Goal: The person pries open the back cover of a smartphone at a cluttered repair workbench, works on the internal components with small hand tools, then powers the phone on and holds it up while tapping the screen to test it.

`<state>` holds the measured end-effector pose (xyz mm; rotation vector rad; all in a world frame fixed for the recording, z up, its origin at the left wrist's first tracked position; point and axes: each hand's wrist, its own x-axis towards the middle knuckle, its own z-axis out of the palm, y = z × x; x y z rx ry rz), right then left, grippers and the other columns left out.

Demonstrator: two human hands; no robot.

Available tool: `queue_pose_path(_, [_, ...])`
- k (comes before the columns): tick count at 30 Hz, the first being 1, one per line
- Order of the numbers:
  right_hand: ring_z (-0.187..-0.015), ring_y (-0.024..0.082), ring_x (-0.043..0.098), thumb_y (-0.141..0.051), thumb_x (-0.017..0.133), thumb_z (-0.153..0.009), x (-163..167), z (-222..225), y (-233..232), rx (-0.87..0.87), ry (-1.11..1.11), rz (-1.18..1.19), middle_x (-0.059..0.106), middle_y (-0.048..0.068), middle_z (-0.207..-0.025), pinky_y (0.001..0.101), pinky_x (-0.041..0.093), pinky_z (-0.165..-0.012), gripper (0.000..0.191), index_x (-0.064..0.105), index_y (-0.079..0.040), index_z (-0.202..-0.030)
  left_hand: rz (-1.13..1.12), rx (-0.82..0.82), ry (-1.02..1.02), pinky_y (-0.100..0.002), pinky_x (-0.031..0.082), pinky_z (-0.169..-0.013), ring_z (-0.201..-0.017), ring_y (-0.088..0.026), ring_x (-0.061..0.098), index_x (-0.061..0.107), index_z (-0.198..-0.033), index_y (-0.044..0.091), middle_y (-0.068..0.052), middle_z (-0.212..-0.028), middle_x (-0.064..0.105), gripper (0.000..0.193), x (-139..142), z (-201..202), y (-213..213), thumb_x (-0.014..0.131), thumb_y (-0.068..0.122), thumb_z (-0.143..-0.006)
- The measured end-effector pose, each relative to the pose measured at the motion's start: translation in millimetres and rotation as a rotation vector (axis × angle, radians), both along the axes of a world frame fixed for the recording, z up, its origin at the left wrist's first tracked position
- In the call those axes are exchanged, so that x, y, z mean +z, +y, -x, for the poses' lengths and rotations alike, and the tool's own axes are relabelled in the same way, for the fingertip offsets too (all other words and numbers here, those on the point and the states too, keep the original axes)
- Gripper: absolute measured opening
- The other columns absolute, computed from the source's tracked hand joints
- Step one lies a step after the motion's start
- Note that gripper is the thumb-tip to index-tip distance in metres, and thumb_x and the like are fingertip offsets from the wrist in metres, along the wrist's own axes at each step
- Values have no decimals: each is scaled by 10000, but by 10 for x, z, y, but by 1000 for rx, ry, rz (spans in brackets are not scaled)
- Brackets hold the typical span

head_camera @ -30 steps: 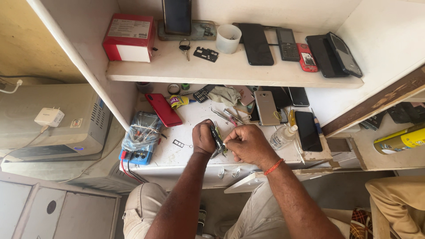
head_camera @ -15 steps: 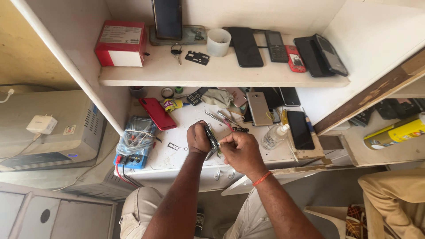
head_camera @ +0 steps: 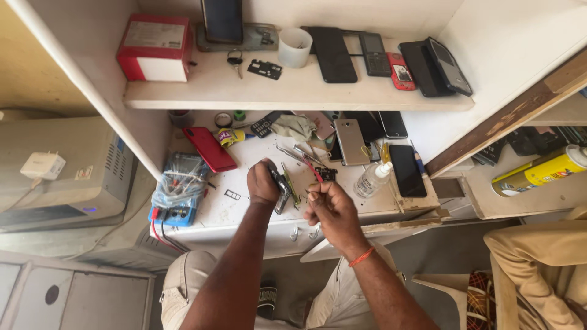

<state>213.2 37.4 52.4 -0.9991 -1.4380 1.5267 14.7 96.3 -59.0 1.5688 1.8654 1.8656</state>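
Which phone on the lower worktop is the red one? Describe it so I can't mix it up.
Start at the white lower worktop, under the shelf. Left of the left hand sits a blue box wrapped in wires; the red phone lies just above and right of it, tilted diagonally. It is the only red slab down there; the other phones, further right, are black or silver-grey.

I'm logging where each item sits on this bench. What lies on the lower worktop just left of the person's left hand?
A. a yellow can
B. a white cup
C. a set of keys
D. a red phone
D: the red phone lies flat on the lower worktop, left of the left hand.
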Motion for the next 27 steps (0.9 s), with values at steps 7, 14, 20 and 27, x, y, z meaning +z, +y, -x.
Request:
queue_pose_path(7, [-894,90,686,-165,598,-1032,155,289,57,69,-25,-303,673,3,-1065,253,589,-764,166,588,-38,-1138,56,-151,-595,-353,404,-636,-653,-201,467,567,-784,34,-70,-673,531,495,36,-27,-65,403,380,-1098])
queue_pose_path(14, [-790,115,661,-114,660,-1011,445,501,49,61,-237,-580,684,59,-915,285,555,-680,108,637,-21,-1061,11,-264,-582,-325,379,-665,-726,-150,395,522,-833,29,-19,-738,458,458,132,-34,-254,479,412,-1081])
queue_pose_path(20, [-761,123,684,-72,686,-930,599,568,41,-5,-397,-744,706,83,-875,286,560,-666,80,689,-28,-998,37,-134,-410,-339,434,-748,-795,-184,486,547,-873,26,-59,-819,515,418,341,-53,-351,532,395,-1069])
queue_pose_path(27, [-730,95,668,-122,698,-974,399,562,324,-116,-334,-351,746,46,-834,250,551,-655,81,734,-54,-1000,1,21,-280,-370,455,-924,-999,-237,554,594,-1047,32,-106,-1067,567,382,575,-49,-504,686,399,-990])
